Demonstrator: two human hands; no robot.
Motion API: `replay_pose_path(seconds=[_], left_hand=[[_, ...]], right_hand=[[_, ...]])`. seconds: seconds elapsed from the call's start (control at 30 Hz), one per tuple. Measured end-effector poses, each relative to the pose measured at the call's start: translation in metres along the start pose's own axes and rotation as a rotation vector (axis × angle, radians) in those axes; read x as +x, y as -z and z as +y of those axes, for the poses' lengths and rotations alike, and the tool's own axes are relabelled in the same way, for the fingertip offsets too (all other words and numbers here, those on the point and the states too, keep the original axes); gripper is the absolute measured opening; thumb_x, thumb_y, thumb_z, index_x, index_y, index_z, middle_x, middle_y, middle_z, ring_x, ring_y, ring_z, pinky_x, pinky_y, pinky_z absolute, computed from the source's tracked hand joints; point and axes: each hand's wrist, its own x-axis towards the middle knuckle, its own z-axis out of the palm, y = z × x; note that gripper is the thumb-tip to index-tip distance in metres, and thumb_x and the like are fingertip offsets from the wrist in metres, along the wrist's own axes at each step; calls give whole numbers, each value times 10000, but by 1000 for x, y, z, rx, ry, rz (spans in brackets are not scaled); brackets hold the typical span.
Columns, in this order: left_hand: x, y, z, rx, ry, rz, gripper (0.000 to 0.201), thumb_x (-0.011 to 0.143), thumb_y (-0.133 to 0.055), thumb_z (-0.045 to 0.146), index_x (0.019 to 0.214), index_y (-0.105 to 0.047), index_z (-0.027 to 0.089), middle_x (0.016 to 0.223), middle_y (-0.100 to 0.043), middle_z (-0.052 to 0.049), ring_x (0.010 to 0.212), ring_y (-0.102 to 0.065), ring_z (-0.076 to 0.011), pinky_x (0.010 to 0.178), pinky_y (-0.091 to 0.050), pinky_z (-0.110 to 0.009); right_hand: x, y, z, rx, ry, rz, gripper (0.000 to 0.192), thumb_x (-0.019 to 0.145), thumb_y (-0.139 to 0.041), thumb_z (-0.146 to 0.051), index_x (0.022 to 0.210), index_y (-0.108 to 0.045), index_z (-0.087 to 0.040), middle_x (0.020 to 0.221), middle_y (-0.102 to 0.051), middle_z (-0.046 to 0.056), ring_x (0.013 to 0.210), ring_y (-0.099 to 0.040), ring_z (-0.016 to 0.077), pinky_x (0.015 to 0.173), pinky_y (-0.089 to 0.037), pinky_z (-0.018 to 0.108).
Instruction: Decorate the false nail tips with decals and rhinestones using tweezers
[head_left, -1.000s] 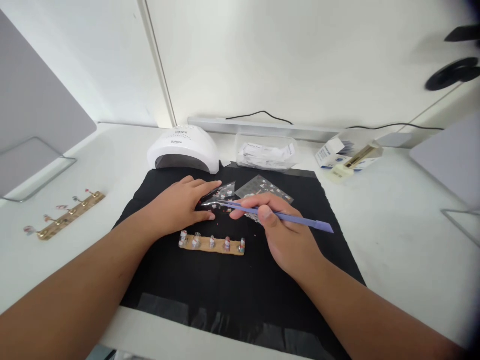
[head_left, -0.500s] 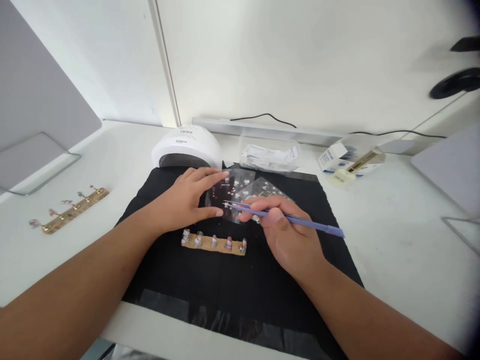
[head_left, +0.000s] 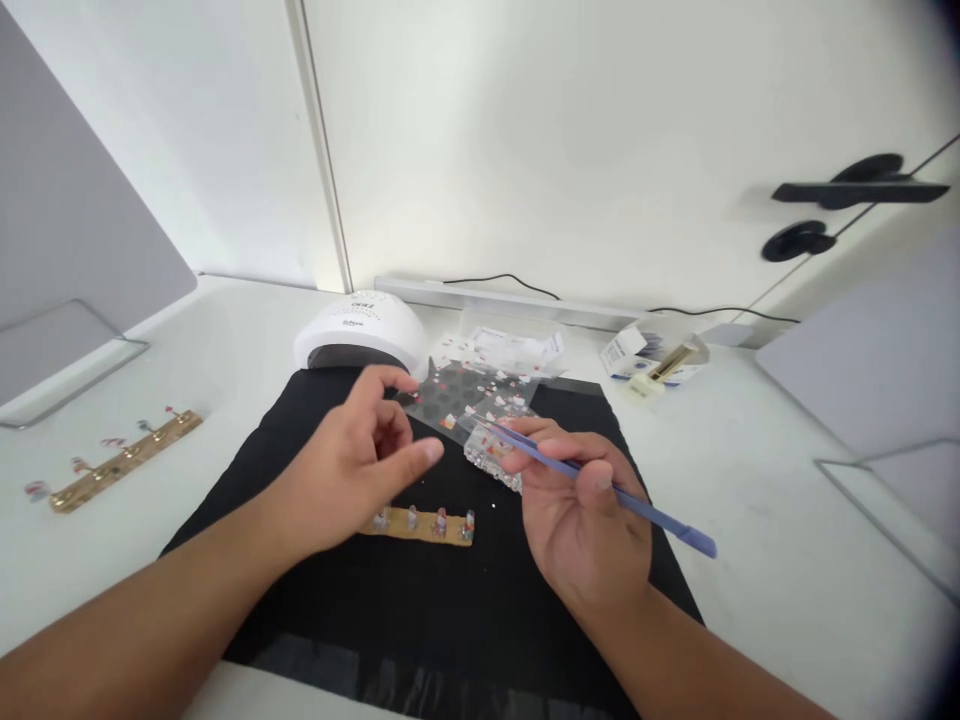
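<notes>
Purple tweezers [head_left: 607, 487] are held in my right hand [head_left: 581, 510], its thumb and fingers closed round them. Their tips reach over a clear nail-sticker sheet [head_left: 450, 395] with small red and white figures. My left hand [head_left: 360, 460] has its thumb and index finger spread apart, the index fingertip by the sheet's left edge; I cannot tell if it touches. Below the hands lies a wooden strip [head_left: 409, 537] carrying several decorated nail tips, its left end hidden by my left hand. A clear glittery piece [head_left: 491, 458] lies partly under the sheet and my right fingers.
A black mat [head_left: 420, 610] covers the middle of the white table. Behind it stand a white nail lamp [head_left: 364, 325], a clear tray of packets [head_left: 517, 345] and a small white box [head_left: 626, 350]. Another strip with nail tips [head_left: 127, 465] lies at left.
My left hand has lifted off the sheets and moved toward me. The sticker sheets now lie differently, with the clear glittery piece more exposed. My right hand keeps the tweezers. The camera view has shifted.
</notes>
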Motion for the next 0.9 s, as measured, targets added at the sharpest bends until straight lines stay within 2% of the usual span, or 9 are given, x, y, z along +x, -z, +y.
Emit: replay_pose_path(seconds=[0.1,0.2,0.27,0.43,0.63,0.77,0.9], left_hand=[[-8,-11,1,-21,-88,-53,457,898,-660,318,1274,-401,330,919,-563,39,656,-571,-97,554,-482,-228],[-9,-19,1,-42,-151,-18,463,878,-675,271,1288,-464,316,1054,-577,5,745,-608,-99,689,-547,-270],[-8,-21,2,-77,-136,19,415,864,-690,278,1246,-528,277,1076,-601,-14,795,-617,-113,752,-557,-283],[-5,-21,5,-131,-67,78,301,847,-701,317,1120,-620,217,1003,-662,-36,843,-629,-148,748,-564,-278],[-1,-20,1,-124,-56,149,250,826,-677,248,1068,-650,194,944,-681,-35,838,-651,-149,767,-566,-287],[0,-17,1,-133,-58,140,230,843,-648,239,1068,-638,188,904,-670,-39,825,-648,-158,705,-559,-274],[0,-14,-1,-124,-105,71,195,862,-640,222,1057,-632,210,872,-639,-15,808,-617,-144,747,-543,-278]], right_hand=[[-3,-2,-1,-33,17,7,235,995,-557,-418,991,-750,-286,779,-757,19,1047,-685,229,973,-552,457],[-7,-4,-2,-81,37,-52,243,1007,-534,-402,1021,-746,-285,792,-750,34,1046,-674,248,997,-520,493],[-10,-4,-2,-93,43,-117,245,1012,-524,-380,1049,-743,-275,820,-751,48,1041,-671,260,985,-513,498],[-12,-3,-1,-72,56,-187,239,1007,-531,-356,1068,-739,-256,860,-749,59,1011,-676,264,951,-519,484],[-3,-3,0,-46,73,-111,232,994,-554,-379,1040,-749,-262,808,-737,47,974,-682,228,925,-561,429],[-1,-1,-1,-75,92,-99,227,990,-557,-386,1028,-752,-275,798,-734,49,971,-687,242,935,-564,471],[-2,3,0,-144,125,-127,232,995,-540,-368,1051,-743,-271,830,-741,62,968,-687,267,910,-553,508]])
